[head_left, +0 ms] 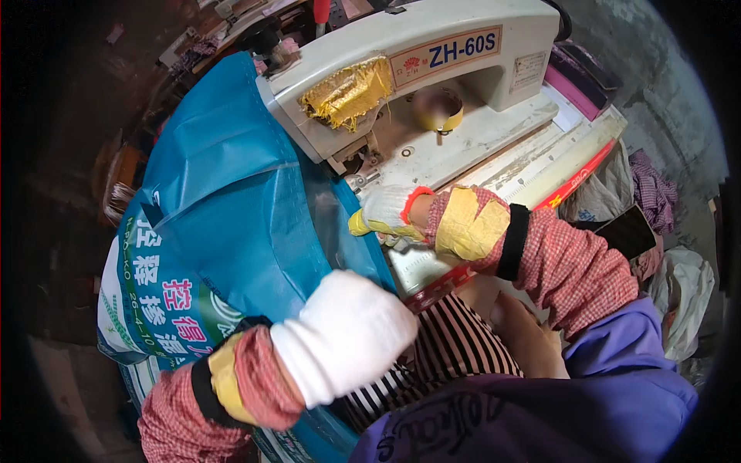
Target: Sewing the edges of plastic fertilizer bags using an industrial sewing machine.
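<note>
A large blue woven plastic bag (231, 193) with white and pink printing drapes from the sewing machine (363, 77) down across my left side. My right hand (390, 212), in a white glove with yellow fingertips and an orange cuff, is closed on the bag's right edge just below the machine's needle area. Lower down, near that same edge, my left hand (347, 332) in a white glove is curled into a rounded shape against the bag. The back of the glove hides its fingertips.
A wad of yellow woven cloth (347, 92) covers part of the machine head, and a roll of yellow tape (438, 112) sits under its arm. The worktable's red-labelled edge (579, 177) runs along the right. Beyond it are plastic bags (679, 297) and checked cloth (652, 189).
</note>
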`<state>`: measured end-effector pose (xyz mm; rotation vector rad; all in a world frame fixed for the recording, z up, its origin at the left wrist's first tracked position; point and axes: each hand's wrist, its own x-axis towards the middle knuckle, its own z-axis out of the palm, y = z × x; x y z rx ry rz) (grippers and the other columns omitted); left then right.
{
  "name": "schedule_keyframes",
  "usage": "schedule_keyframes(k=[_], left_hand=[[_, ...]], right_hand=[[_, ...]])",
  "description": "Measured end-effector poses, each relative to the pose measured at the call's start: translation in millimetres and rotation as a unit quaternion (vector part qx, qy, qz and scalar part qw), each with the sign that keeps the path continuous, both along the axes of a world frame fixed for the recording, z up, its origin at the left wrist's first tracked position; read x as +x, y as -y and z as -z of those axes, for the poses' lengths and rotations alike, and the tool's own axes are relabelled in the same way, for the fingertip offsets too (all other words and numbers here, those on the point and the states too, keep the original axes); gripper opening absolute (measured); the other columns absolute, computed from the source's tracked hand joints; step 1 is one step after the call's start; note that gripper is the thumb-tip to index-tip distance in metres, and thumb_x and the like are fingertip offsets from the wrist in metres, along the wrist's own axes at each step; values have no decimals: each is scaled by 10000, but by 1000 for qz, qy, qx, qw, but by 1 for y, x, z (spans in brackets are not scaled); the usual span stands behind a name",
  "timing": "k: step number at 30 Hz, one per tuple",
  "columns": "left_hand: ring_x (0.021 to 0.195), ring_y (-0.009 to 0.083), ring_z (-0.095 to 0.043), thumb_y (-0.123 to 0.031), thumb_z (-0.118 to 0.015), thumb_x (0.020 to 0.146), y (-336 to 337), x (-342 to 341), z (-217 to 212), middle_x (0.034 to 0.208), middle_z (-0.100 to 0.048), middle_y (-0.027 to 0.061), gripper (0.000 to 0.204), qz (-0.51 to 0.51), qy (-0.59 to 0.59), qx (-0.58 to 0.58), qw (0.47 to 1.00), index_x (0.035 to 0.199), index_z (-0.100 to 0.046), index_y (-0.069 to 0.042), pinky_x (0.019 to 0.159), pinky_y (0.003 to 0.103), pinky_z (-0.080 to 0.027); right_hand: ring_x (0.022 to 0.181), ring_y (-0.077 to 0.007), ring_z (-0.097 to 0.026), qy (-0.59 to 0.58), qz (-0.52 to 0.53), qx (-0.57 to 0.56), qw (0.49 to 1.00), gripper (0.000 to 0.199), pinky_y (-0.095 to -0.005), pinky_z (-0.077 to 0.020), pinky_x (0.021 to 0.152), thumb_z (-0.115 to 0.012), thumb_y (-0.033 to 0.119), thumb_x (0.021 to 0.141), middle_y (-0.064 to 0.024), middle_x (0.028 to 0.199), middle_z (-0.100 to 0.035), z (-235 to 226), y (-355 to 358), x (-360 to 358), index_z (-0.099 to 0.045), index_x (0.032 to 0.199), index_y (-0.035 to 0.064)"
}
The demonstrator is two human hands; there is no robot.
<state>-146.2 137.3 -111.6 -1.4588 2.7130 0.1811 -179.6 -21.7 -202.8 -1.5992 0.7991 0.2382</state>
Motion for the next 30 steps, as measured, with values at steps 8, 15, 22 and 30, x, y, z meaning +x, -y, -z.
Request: schedule_keyframes(k=[8,15,22,30], left_hand=[[671,255,-634,-200,-635,674,65,46,35,693,-643,61,66,-103,251,78,959,699,-664,-146,563,360,-494],[750,303,-636,-194,-589,737,99,137,62,776,-656,127,138,-311,269,-27,911,751,-681,-93,666,407,-498],[630,297,-612,-254,-596,750,33,120,45,627,-603,99,154,-268,236,-33,934,666,-623,-129,569,398,-479],[881,257,-529,-42,-603,617,-118,64,-84,848,-545,65,158,-251,275,-252,893,749,-549,-110,839,371,-450]], right_hand=[[552,-274,-561,123,-338,-507,784,170,-431,-449,473,-557,227,804,-112,666,-579,66,20,38,-600,846,67],[396,-127,-433,-5,14,34,999,211,-281,-341,344,-472,249,841,-17,535,-470,5,-19,18,-636,846,117],[880,-312,-593,220,-25,-317,922,384,-386,-476,758,-562,279,800,-143,954,-617,23,-34,-15,-546,1123,72],[1015,-328,-536,266,55,-465,843,421,-377,-438,889,-597,135,746,-170,1153,-536,56,-21,71,-515,1157,89]])
